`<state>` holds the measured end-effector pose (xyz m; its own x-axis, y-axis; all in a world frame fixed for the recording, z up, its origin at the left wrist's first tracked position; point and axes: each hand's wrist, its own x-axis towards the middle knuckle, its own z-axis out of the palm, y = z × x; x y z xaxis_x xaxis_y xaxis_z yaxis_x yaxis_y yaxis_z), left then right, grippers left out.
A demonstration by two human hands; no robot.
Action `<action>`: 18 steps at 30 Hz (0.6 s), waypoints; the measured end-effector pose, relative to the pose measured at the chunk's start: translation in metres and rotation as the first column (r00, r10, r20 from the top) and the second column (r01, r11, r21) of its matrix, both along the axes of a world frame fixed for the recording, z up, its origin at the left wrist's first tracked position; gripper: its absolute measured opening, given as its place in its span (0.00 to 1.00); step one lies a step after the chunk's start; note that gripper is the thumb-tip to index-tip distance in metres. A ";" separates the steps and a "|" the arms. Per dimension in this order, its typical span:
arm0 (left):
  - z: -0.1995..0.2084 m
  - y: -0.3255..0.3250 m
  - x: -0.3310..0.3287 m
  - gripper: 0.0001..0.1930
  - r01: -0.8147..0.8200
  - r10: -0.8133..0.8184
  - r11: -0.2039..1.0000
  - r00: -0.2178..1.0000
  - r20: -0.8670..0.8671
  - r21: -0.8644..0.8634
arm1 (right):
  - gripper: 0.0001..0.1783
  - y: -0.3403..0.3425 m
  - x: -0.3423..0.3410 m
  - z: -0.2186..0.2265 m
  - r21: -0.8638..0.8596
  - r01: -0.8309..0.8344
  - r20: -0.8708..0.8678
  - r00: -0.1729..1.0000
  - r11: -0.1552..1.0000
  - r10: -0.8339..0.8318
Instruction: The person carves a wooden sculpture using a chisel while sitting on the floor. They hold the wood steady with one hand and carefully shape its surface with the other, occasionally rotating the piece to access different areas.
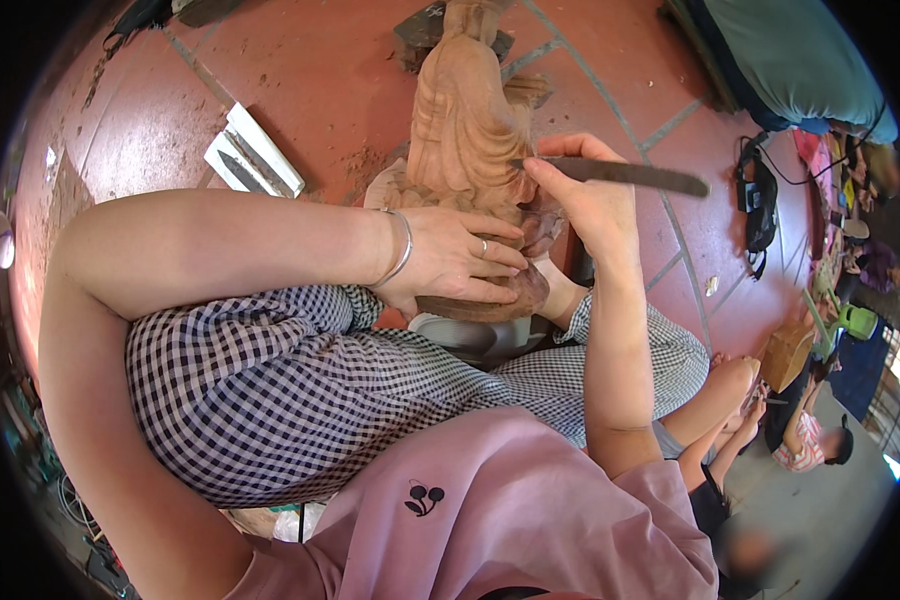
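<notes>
A reddish-brown carved statue point(460, 115) with draped folds lies stretched away from me, its wide base towards my lap. Whether it is clay or wood I cannot tell. My left hand point(458, 252) rests on the lower part with its fingers spread, pressing flat over the base. In my right hand point(600, 205) is a long, flat, dark carving tool point(645, 175), pinched between thumb and fingers. One end of it meets the folds on the statue's right side; the rounded end points right.
A dark block point(422, 32) sits under the statue's far end. Left on the tiled floor point(300, 70) lies a white tray point(288, 178) with blade-like tools. A black pouch point(757, 195) and teal cushion point(770, 55) are at right. Other people point(810, 445) sit at lower right.
</notes>
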<state>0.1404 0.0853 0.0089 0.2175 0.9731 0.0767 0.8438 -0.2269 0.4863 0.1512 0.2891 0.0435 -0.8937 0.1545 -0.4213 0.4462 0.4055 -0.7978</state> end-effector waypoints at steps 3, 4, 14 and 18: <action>0.000 0.002 -0.001 0.49 0.018 -0.018 1.000 1.000 -0.013 0.013 | 0.16 0.010 -0.001 -0.023 0.020 -0.057 -0.136 0.989 0.998 0.059; 0.000 0.001 -0.001 0.48 0.013 -0.013 1.000 1.000 -0.017 0.022 | 0.16 0.009 0.000 -0.025 0.000 -0.080 -0.151 0.985 0.997 0.079; -0.001 0.000 0.001 0.49 0.006 -0.006 1.000 1.000 -0.004 -0.026 | 0.08 0.016 -0.004 -0.024 -0.261 -0.026 -0.036 0.999 0.965 0.017; -0.001 0.000 0.000 0.49 0.014 -0.014 1.000 1.000 -0.020 -0.008 | 0.08 0.006 0.000 -0.024 -0.153 -0.097 -0.159 0.985 0.983 0.072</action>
